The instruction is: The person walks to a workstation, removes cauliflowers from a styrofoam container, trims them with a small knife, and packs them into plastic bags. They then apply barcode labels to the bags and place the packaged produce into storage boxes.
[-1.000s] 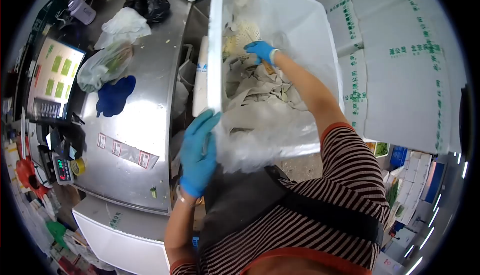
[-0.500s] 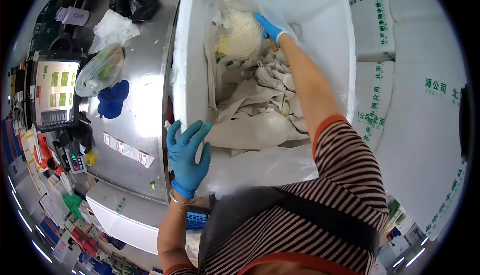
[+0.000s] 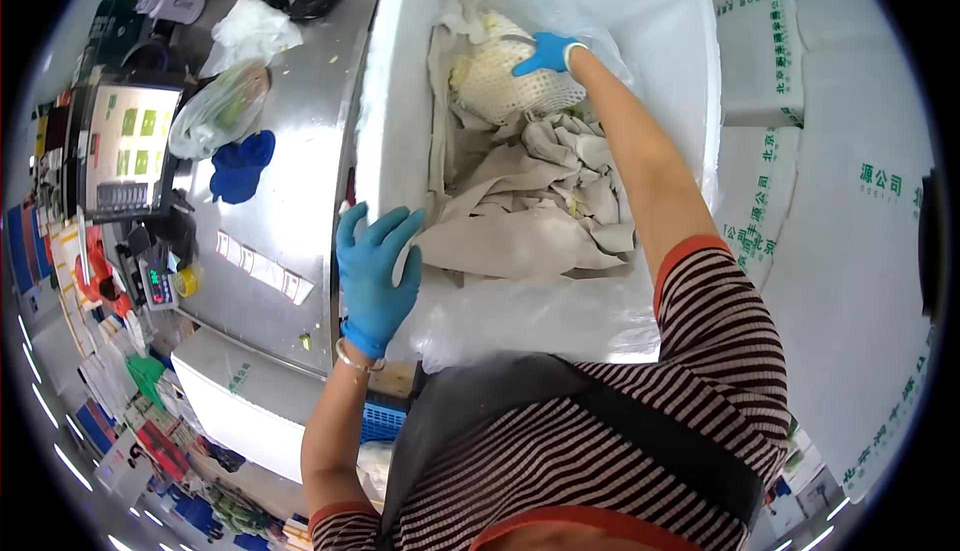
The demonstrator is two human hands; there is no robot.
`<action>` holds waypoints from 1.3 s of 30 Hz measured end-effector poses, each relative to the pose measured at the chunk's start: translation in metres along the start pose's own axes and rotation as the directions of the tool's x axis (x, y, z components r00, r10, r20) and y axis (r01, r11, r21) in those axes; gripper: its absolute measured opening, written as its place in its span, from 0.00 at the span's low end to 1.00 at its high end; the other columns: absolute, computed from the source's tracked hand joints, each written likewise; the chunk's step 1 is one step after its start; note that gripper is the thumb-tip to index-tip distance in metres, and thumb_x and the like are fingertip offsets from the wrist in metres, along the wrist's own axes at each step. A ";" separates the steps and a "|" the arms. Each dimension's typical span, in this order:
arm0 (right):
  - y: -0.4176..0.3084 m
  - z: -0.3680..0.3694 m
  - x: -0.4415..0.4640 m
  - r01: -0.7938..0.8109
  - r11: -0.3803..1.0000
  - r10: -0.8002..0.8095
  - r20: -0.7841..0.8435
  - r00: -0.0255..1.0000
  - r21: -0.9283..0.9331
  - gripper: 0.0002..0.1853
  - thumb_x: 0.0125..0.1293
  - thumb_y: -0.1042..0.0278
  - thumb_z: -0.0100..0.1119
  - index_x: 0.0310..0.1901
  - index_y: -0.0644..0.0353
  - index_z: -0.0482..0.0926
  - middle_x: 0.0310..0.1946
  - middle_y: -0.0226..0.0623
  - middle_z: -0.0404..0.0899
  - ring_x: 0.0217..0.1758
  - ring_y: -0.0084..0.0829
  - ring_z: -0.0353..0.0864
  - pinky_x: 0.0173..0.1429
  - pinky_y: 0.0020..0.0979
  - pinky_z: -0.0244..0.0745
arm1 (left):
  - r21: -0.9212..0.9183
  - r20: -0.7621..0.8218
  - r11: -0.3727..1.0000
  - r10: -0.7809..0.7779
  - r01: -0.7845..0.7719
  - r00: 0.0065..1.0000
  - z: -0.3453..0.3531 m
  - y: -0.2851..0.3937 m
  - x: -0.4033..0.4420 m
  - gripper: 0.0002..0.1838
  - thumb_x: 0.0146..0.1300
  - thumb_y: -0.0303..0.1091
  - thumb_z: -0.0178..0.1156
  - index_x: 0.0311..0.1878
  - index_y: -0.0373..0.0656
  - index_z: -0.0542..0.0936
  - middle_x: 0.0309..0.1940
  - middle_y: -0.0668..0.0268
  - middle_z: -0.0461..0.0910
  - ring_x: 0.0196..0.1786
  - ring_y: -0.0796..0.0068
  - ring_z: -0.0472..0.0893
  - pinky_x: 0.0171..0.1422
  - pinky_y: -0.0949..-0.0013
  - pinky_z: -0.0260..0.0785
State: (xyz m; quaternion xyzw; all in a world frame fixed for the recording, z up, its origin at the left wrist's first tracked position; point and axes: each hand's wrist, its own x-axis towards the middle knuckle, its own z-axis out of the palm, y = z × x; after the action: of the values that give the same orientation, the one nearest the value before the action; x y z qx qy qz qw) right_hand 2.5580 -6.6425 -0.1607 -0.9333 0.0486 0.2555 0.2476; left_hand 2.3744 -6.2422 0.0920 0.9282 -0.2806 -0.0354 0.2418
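A white foam-netted bundle (image 3: 500,76) with a yellowish left side lies at the far end of the white foam box (image 3: 718,101). My right hand (image 3: 550,53), in a blue glove, grips its upper right side, fingers over the netting. What the net holds is mostly hidden. Crumpled grey-beige paper (image 3: 520,236) covers the box's bottom nearer to me. My left hand (image 3: 378,281), also blue-gloved, is open with fingers spread. It is by the box's near left corner, holding nothing; whether it touches the rim I cannot tell.
A steel counter (image 3: 290,121) runs along the left, carrying a plastic bag with something green (image 3: 222,111), a blue cloth (image 3: 242,167), a label strip (image 3: 265,268) and a touch screen (image 3: 130,151). Large white boxes (image 3: 850,241) with green print stand at right.
My right hand has shifted onto the top of the netted bundle, which has turned and moved slightly. A brown piece seen under that hand earlier is out of sight. My left hand stays open.
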 end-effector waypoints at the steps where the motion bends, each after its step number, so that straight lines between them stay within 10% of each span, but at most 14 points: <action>1: 0.003 -0.001 -0.004 -0.064 0.994 0.057 0.083 0.995 0.084 0.53 0.37 0.25 0.70 0.53 0.70 0.78 0.45 0.51 0.83 0.47 0.46 0.82 0.53 0.46 0.75 | 0.001 0.011 1.000 0.015 -0.015 1.000 0.001 -0.003 0.000 0.24 0.50 0.23 0.64 0.53 0.51 0.82 0.49 0.65 0.79 0.60 0.50 0.69 0.67 0.54 0.61; 3: -0.012 -0.013 -0.019 -0.171 0.956 0.126 0.194 0.973 0.237 0.47 0.42 0.29 0.69 0.50 0.69 0.80 0.44 0.52 0.83 0.48 0.48 0.82 0.54 0.45 0.74 | -0.003 -0.034 1.000 0.024 -0.024 0.999 0.000 -0.004 0.001 0.23 0.50 0.23 0.64 0.53 0.51 0.82 0.48 0.65 0.80 0.59 0.50 0.70 0.66 0.54 0.62; 10: -0.103 -0.029 -0.126 0.029 0.999 -0.034 -0.184 0.982 -0.027 0.38 0.46 0.38 0.65 0.47 0.68 0.81 0.46 0.56 0.82 0.49 0.50 0.81 0.55 0.39 0.74 | -0.013 -0.112 0.998 0.058 -0.060 0.992 0.003 -0.012 -0.016 0.20 0.53 0.27 0.63 0.52 0.50 0.81 0.49 0.67 0.80 0.60 0.49 0.70 0.64 0.53 0.63; 17: -0.133 -0.108 -0.341 0.134 0.661 0.126 -0.286 0.950 0.738 0.30 0.58 0.65 0.65 0.59 0.76 0.71 0.51 0.45 0.80 0.49 0.31 0.82 0.54 0.29 0.77 | -0.100 -0.354 0.979 0.131 -0.177 0.926 -0.027 0.009 -0.029 0.30 0.56 0.27 0.63 0.65 0.50 0.74 0.68 0.56 0.66 0.69 0.52 0.64 0.72 0.55 0.57; 20: -0.120 -0.081 -0.411 0.316 0.365 0.226 -0.413 0.882 0.876 0.33 0.58 0.70 0.61 0.65 0.73 0.65 0.54 0.47 0.78 0.54 0.35 0.81 0.57 0.33 0.78 | -0.816 -0.186 0.565 -0.054 -0.124 0.981 -0.017 0.029 -0.018 0.37 0.59 0.28 0.64 0.73 0.48 0.63 0.70 0.62 0.63 0.70 0.57 0.63 0.71 0.58 0.59; 22: -0.121 -0.050 -0.436 0.402 0.099 0.245 -0.414 0.877 0.910 0.34 0.58 0.71 0.60 0.67 0.70 0.63 0.57 0.44 0.76 0.58 0.36 0.78 0.60 0.36 0.76 | -0.965 0.221 0.161 0.061 0.209 0.973 -0.005 0.024 -0.007 0.47 0.56 0.28 0.70 0.76 0.40 0.52 0.72 0.57 0.59 0.71 0.65 0.63 0.70 0.64 0.62; 25: -0.136 -0.001 -0.450 0.480 0.033 0.303 -0.466 0.831 0.877 0.36 0.58 0.74 0.59 0.70 0.65 0.59 0.62 0.44 0.72 0.62 0.38 0.75 0.64 0.39 0.74 | -0.957 0.283 0.004 0.233 0.290 0.930 0.007 0.011 -0.006 0.40 0.59 0.27 0.66 0.73 0.39 0.58 0.67 0.56 0.68 0.65 0.67 0.72 0.67 0.64 0.67; 27: -0.172 0.008 -0.459 0.481 0.111 0.309 -0.490 0.815 0.870 0.36 0.60 0.71 0.61 0.69 0.66 0.60 0.54 0.43 0.78 0.46 0.33 0.83 0.40 0.31 0.82 | -0.922 0.253 -0.229 0.252 0.311 0.934 -0.006 0.007 -0.004 0.35 0.61 0.25 0.63 0.71 0.38 0.62 0.62 0.56 0.74 0.61 0.66 0.77 0.66 0.63 0.70; 30: -0.230 0.021 -0.474 0.328 0.240 0.335 -0.396 0.855 0.913 0.33 0.61 0.69 0.64 0.66 0.67 0.63 0.45 0.40 0.82 0.26 0.25 0.82 0.15 0.23 0.70 | -0.842 0.388 -0.346 0.144 0.413 0.910 -0.041 -0.019 0.004 0.30 0.60 0.32 0.61 0.65 0.34 0.69 0.56 0.56 0.78 0.54 0.65 0.81 0.64 0.63 0.72; 34: -0.284 0.048 -0.497 0.297 0.332 -0.027 -0.306 0.952 0.896 0.26 0.58 0.71 0.68 0.58 0.65 0.72 0.36 0.37 0.84 0.24 0.21 0.78 0.24 0.23 0.71 | -0.742 0.547 -0.382 0.129 0.550 0.827 -0.076 -0.096 -0.022 0.30 0.59 0.41 0.57 0.63 0.34 0.73 0.55 0.53 0.80 0.56 0.60 0.81 0.65 0.61 0.71; 36: -0.275 0.063 -0.496 0.062 0.289 -0.245 0.011 0.970 0.955 0.22 0.58 0.73 0.66 0.54 0.63 0.74 0.35 0.36 0.83 0.26 0.20 0.77 0.30 0.22 0.71 | -0.672 0.598 -0.467 0.115 0.575 0.793 -0.094 -0.122 -0.055 0.33 0.56 0.39 0.57 0.65 0.34 0.70 0.58 0.52 0.77 0.58 0.59 0.79 0.67 0.59 0.69; 37: -0.271 0.071 -0.493 0.083 0.214 -0.257 -0.026 0.966 0.973 0.19 0.60 0.73 0.65 0.53 0.62 0.74 0.37 0.36 0.82 0.29 0.21 0.78 0.29 0.22 0.71 | -0.614 0.643 -0.512 0.117 0.601 0.757 -0.103 -0.127 -0.071 0.35 0.53 0.35 0.57 0.67 0.35 0.68 0.62 0.52 0.75 0.59 0.57 0.78 0.67 0.59 0.69; 38: -0.266 0.090 -0.488 0.198 -0.138 -0.262 -0.228 0.938 0.970 0.16 0.65 0.68 0.60 0.52 0.62 0.74 0.38 0.36 0.81 0.29 0.23 0.78 0.30 0.22 0.72 | -0.651 0.650 -0.459 0.076 0.605 0.756 -0.106 -0.131 -0.087 0.35 0.53 0.34 0.57 0.67 0.35 0.67 0.62 0.52 0.74 0.60 0.58 0.78 0.68 0.59 0.69; 39: -0.262 0.097 -0.486 0.245 -0.118 -0.230 -0.267 0.936 0.962 0.16 0.67 0.64 0.57 0.52 0.63 0.74 0.39 0.36 0.81 0.28 0.23 0.77 0.30 0.22 0.72 | -0.687 0.648 -0.402 0.041 0.606 0.761 -0.108 -0.134 -0.099 0.36 0.53 0.33 0.57 0.68 0.34 0.66 0.62 0.52 0.74 0.60 0.58 0.78 0.68 0.59 0.69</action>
State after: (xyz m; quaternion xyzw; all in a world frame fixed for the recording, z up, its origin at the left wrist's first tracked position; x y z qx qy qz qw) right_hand 2.1503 -6.3841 0.1250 -0.4500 0.0521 0.0852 0.8874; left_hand 2.3807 -6.0449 0.1171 0.3509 0.0948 -0.4969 0.7880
